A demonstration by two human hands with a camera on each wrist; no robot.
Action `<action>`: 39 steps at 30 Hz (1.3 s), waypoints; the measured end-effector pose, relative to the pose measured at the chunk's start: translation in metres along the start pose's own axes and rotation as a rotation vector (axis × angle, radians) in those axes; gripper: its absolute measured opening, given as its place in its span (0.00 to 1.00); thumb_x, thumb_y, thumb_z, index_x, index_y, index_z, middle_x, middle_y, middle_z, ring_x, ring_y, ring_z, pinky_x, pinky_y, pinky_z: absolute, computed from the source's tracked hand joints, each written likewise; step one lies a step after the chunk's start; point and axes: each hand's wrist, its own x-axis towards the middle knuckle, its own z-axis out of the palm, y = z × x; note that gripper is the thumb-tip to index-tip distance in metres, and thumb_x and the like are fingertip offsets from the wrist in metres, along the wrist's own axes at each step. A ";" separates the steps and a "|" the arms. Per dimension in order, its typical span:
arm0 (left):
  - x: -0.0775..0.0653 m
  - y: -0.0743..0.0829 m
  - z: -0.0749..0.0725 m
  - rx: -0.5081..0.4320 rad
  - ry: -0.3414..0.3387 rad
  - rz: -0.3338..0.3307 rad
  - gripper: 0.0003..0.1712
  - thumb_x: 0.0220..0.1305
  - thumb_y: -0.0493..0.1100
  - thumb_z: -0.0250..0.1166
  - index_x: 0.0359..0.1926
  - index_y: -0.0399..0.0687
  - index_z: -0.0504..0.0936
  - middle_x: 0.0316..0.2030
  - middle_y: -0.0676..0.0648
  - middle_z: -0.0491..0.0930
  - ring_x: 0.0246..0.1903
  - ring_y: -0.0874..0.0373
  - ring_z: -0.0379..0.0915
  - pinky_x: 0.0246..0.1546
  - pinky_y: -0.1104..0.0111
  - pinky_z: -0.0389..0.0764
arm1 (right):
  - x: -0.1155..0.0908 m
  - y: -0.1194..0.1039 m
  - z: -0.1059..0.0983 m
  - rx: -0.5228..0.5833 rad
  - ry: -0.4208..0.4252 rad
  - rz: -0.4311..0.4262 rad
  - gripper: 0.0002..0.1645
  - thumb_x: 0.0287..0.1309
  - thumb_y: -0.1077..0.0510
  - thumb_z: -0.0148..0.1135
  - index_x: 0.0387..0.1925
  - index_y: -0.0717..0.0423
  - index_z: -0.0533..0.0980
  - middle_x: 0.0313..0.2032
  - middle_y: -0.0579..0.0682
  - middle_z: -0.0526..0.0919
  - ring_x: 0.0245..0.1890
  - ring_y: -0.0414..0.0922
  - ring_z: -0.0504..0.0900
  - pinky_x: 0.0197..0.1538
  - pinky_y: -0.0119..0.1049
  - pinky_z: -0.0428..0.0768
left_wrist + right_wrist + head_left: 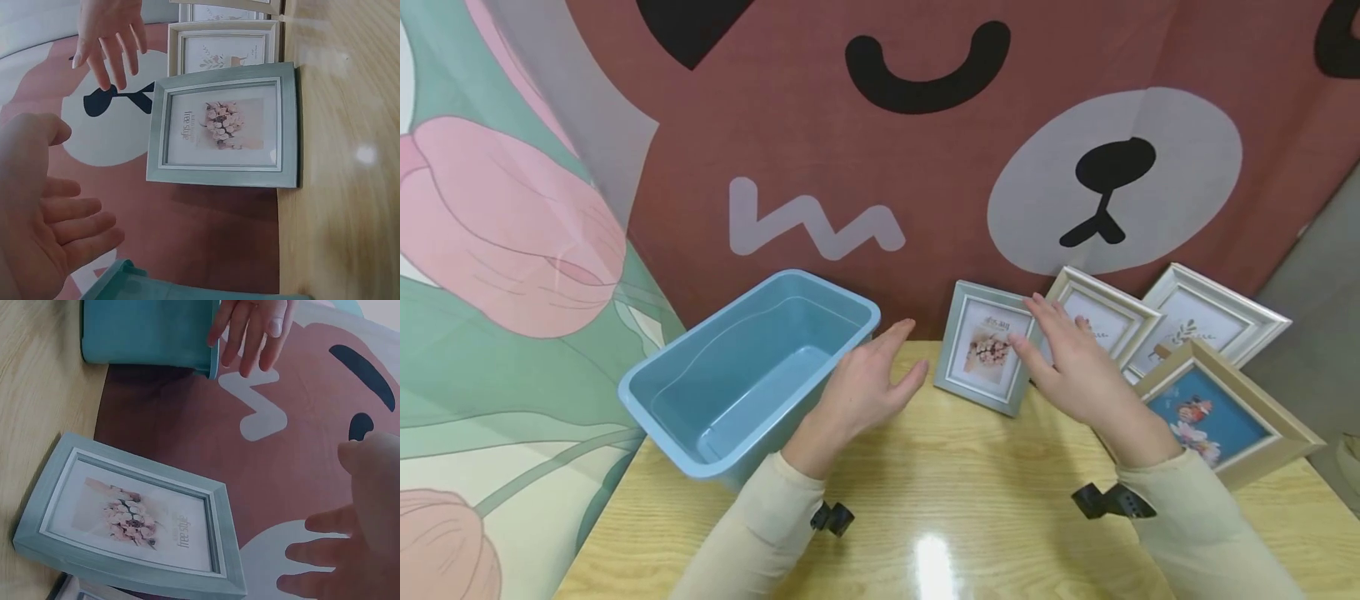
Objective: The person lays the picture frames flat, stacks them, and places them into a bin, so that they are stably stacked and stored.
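A person's empty left hand [868,379], fingers extended and thumb wide, hovers beside a light-blue rectangular plastic tub [730,358], as the equally empty right hand [1078,371], fingers spread, reaches near a grey-blue rectangular picture frame [992,350] standing on a yellow wood-grain table [985,508]. The frame's pink-flower print reads "free style"; smaller lettering is illegible. Overlapping rectangular frames in cream [1101,321], silver-white [1206,321] and tan [1213,417] stand farther right.
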 end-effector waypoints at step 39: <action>0.022 -0.031 0.053 -0.306 -0.081 -0.196 0.21 0.76 0.44 0.66 0.63 0.37 0.83 0.53 0.39 0.90 0.54 0.45 0.87 0.61 0.55 0.87 | 0.019 0.049 0.006 0.218 0.405 0.106 0.24 0.81 0.54 0.57 0.65 0.66 0.80 0.59 0.70 0.86 0.58 0.68 0.85 0.61 0.66 0.80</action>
